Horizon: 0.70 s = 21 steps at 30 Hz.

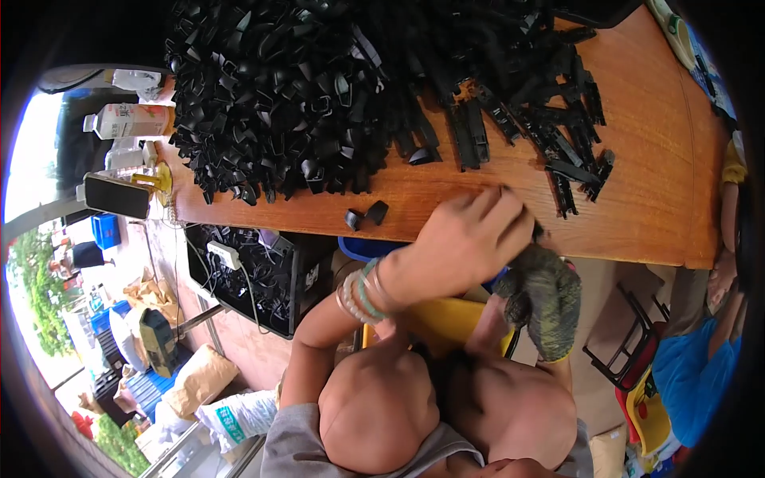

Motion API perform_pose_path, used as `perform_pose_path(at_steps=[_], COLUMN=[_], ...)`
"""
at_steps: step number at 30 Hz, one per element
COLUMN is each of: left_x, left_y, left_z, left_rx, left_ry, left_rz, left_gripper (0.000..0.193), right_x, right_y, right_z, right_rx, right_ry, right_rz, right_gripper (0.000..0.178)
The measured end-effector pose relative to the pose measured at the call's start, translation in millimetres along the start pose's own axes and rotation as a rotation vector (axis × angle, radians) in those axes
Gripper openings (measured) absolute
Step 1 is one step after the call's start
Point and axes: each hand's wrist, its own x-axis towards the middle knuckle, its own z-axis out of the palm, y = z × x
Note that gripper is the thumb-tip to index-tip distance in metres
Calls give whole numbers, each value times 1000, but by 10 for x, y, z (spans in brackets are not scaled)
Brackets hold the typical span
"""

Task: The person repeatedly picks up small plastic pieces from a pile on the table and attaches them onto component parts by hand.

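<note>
Above my lap, at the table's front edge, my two hands meet. My left hand (470, 239) is bare, with bracelets on the wrist; its fingers are bent and pressed together, slightly blurred. My right hand (546, 299) wears a dark green-grey glove and is closed just below the left fingertips. A bit of something dark shows between the two hands, mostly hidden, so its kind cannot be made out. Two small curved black plastic pieces (367, 215) lie on the table left of my hands. Beyond them spreads a big heap of similar black plastic parts (295, 103).
Long narrow black plastic strips (570, 135) lie on the right of the wooden table (653, 159). At the left stand a phone on a holder (116, 197) and a bottle (131, 121). Below are a black crate of parts (239, 299) and a blue bin (366, 247). Another person (693, 366) sits at right.
</note>
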Motion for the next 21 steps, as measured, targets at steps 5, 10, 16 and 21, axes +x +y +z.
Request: perform_pose_path(at_steps=[5,10,16,21], left_x=[-366,-782,-744,-573], left_y=[262,93,-166,-92], left_z=[-97,-462,-464,-369], left_rx=[-194,166,308,-128], left_ry=[-20,237,103,304], left_rz=[125,-512,-436,-396], left_gripper=[26,32,40,31], right_x=[-10,115,108,127], right_y=[-412,-378,-304,-313], right_z=[199,217,362,440], right_rx=[112,285,335,220], right_ry=[-13,-38,29,102], right_rz=[36,230,239,29], right_gripper=[38,29,21,24])
